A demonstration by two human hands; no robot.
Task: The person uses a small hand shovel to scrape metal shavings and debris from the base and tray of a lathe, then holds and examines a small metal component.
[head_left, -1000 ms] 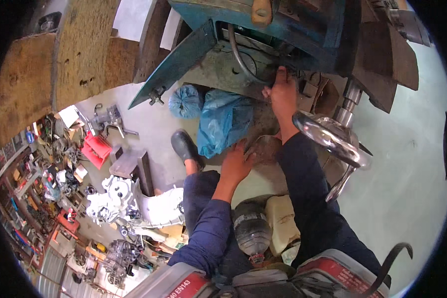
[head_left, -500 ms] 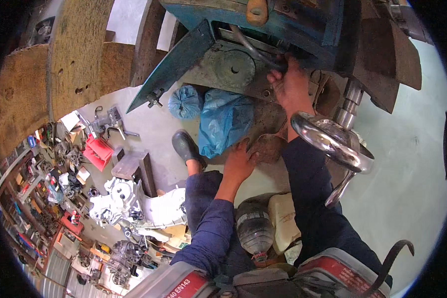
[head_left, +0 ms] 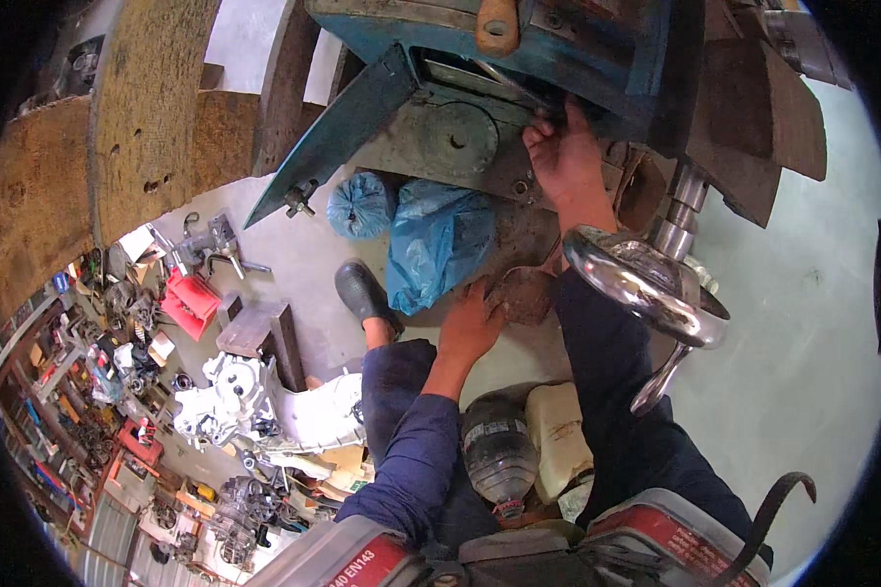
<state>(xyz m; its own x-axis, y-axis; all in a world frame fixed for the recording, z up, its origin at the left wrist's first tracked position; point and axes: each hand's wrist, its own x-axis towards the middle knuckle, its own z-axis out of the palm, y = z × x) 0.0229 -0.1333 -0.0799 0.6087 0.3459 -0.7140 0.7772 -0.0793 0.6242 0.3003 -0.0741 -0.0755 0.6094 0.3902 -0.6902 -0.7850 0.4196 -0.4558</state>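
Observation:
Up inside the opening of a blue machine (head_left: 401,20), my right hand (head_left: 566,161) has its index finger pointing upward and the other fingers curled. They close at the lower end of a thin grey hose (head_left: 512,82); the fingertips are partly hidden in shadow. A round grey pulley-like disc (head_left: 460,139) sits left of that hand. Lower down, my left hand (head_left: 468,328) holds nothing, fingers apart and reaching forward. It is just below a blue plastic bag (head_left: 439,240) and beside a rusty brown scoop-like piece (head_left: 527,293), perhaps touching it.
A shiny handwheel with a crank (head_left: 646,284) juts out above my right forearm. The machine's blue hinged door (head_left: 338,132) hangs ajar at left. Between my arms stand a large plastic bottle (head_left: 499,455) and a cream jug (head_left: 558,440). Silver castings (head_left: 235,391) and tools litter the left floor.
My right hand has moved slightly up, deeper into the opening. The hose's visible part is shorter and straighter. My left hand stays nearly in place; the whole view has shifted a little.

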